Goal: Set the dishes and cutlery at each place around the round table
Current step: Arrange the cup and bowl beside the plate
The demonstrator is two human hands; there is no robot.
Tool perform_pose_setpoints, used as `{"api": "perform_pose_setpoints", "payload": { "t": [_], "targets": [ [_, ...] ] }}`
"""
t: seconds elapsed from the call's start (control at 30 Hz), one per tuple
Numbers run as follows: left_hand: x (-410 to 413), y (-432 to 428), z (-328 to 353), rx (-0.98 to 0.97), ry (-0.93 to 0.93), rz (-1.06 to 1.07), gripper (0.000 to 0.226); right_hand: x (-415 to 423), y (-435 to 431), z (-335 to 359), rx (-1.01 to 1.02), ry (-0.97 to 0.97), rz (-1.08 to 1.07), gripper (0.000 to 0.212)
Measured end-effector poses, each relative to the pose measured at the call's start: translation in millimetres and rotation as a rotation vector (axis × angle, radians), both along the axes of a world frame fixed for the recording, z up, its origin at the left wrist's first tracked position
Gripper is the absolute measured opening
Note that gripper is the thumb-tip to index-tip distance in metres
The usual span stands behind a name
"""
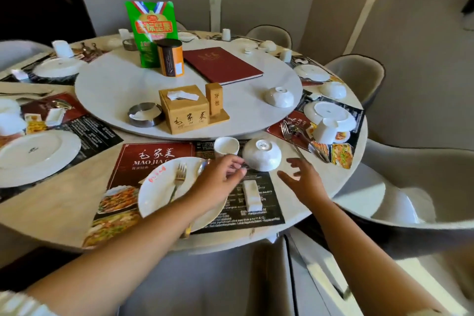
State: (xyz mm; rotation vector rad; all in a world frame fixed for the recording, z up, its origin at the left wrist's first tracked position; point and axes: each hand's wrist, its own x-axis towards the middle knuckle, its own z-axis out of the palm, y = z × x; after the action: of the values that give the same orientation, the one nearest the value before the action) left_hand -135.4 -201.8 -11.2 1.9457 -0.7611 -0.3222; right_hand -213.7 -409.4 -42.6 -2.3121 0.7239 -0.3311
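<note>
While your left hand (pixel 220 178) curls beside the bowl (pixel 261 155), its hold unclear, your right hand (pixel 301 181) hovers spread, touching nothing.

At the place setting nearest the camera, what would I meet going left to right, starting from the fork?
Fork lying on the plate → white cup → upturned white bowl → right hand, open with fingers spread. The left hand overlaps the cup, so it is left out.
</note>
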Motion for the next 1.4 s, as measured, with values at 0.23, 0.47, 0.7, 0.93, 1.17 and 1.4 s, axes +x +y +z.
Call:
{"api": "perform_pose_setpoints", "payload": {
  "t": [0.23,0.47,0.7,0.93,1.17,1.4],
  "targets": [
    [12,-98,-38,0.293,0.016,0.012,0.052,62,-73,-26,-0.176,0.029,0.401,0.107],
    [47,-129,-65,0.452,0.022,0.109,0.057,114,-95,-46,-0.165,0.158,0.716,0.134],
    [49,-133,-72,0.366,0.054,0.184,0.055,124,-100,-48,-0.124,0.014,0.744,0.115],
    [44,-141,-27,0.019,0.25,0.386,0.047,101,-106,6,0.481,0.066,0.665,0.027],
    [35,-161,-19,0.2,0.366,0.487,0.054,120,-95,8,0.234,0.083,0.271,0.059],
    [40,-158,-24,0.244,0.492,0.43,0.056,132,-99,-17,-0.055,0.28,0.304,0.05]
  ]
}}
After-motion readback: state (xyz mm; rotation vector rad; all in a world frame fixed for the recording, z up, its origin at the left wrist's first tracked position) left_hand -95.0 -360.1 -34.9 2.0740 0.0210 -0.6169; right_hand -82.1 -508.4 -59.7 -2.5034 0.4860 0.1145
